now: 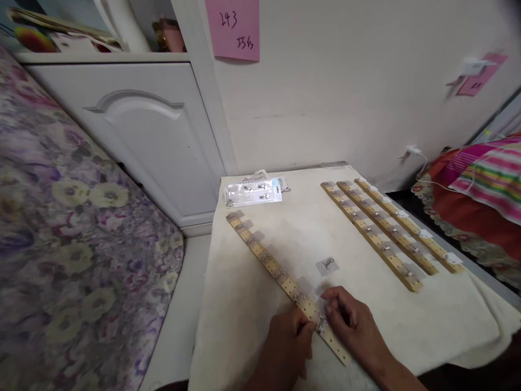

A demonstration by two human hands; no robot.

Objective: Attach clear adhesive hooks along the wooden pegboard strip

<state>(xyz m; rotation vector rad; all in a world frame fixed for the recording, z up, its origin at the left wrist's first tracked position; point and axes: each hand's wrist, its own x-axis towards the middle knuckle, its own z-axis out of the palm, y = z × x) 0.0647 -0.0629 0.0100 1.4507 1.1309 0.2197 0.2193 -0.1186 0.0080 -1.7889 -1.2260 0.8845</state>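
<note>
Cream-white cloth covers the desk (293,222), draping loosely at the near right corner, and behind it stands a pale wall (325,103) with a pink note (234,27) high up. A white cabinet (150,146) is to the left, floral fabric (81,260) slanting across in front; over on the right, red cloth (431,179) with a lace hem.

Now the packs (254,193): clear ones, stacked at the far left corner, little metal pieces showing in the top one. Mid-desk lies a small clear bag (330,268) with one metal piece; inside or on top, I cannot tell.

Here's the strip (287,287), pale and drilled with holes, set diagonally, more clear bags and metal along it. Three others (371,237) lie side by side on the right. Left hand (287,342), fingers bunched at the strip's near half; right hand (354,320) curled just across from it. Whether either grips anything, I cannot tell.
</note>
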